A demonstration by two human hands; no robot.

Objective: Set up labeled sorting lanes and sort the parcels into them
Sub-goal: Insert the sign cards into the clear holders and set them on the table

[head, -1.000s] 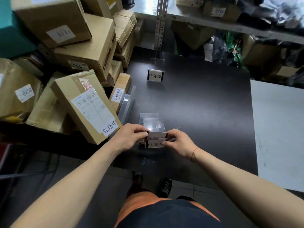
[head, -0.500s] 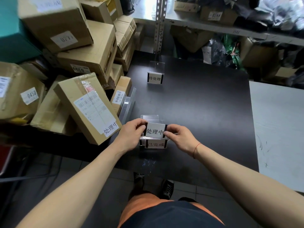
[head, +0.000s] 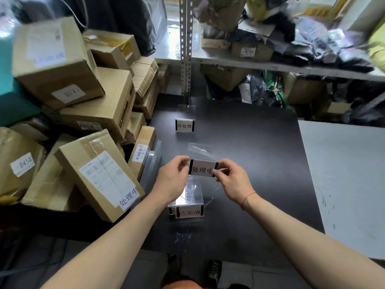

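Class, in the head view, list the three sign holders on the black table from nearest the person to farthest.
已完成 sign holder standing on the black table → 处理中 sign holder, held up by left hand and right hand → 待处理 sign holder.

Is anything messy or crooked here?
Yes. The cardboard boxes on the left are heaped unevenly, and the front box leans tilted against the pile. On the black table, the far sign stands straight. Nothing looks spilled.
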